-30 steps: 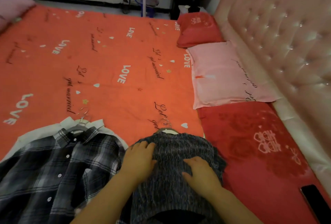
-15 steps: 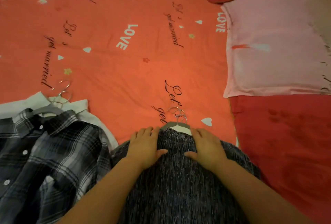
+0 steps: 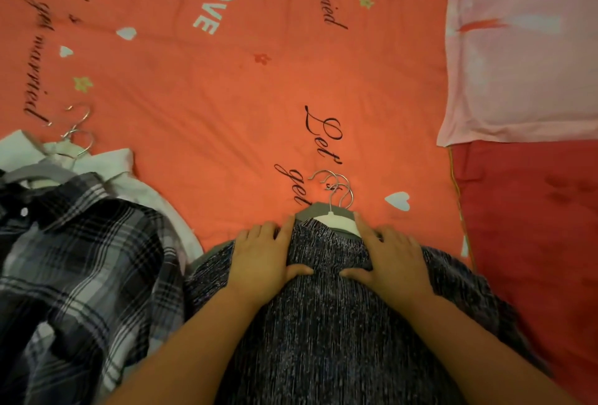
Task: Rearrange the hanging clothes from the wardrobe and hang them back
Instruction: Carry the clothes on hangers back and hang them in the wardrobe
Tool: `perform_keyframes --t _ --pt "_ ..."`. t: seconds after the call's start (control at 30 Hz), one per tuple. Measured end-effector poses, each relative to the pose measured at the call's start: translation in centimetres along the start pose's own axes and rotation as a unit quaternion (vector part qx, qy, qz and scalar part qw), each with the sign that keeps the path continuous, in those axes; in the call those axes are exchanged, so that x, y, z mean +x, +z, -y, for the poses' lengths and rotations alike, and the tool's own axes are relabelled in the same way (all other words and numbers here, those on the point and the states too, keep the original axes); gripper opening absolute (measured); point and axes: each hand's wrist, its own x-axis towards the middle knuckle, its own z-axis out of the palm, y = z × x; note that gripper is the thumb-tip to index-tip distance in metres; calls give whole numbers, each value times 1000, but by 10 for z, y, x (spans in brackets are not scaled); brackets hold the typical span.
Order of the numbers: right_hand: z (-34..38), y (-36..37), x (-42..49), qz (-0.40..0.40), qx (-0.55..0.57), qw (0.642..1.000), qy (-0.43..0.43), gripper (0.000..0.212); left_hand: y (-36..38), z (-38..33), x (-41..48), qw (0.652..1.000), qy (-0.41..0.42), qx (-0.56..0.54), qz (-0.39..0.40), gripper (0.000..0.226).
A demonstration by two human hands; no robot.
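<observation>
Left hand (image 3: 263, 259) and right hand (image 3: 393, 259) press flat, fingers straight, on the dark knit garment (image 3: 326, 323); grey hanger (image 3: 318, 209) at twelve o'clock.

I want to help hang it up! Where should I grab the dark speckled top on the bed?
Probably take the dark speckled top by the metal hooks above its grey hanger, reaching from the far end. They stick out past the collar onto the bedspread, free, while the left hand and right hand lie flat on its shoulders.
</observation>
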Motion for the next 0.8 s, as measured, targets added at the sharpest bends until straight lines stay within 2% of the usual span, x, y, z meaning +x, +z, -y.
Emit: perform_keyframes --t 0.2,0.33,0.6,0.8 --pt "2 -15 -20 -39 -17 999 -14 101 -14 -1 -9 1000 20 -7 -8 98" --pt "8 -26 -36 -19 -8 1000 -1 99 -27 -8 -21 1000 18 -19 11 93" --pt "21 -50 -73 -44 -7 999 1 99 -54 -9 -54 999 42 -23 -2 87" --pt "24 -50 -74 -45 -5 999 -4 101 -51 -7 -60 999 25 -40 -16 93"
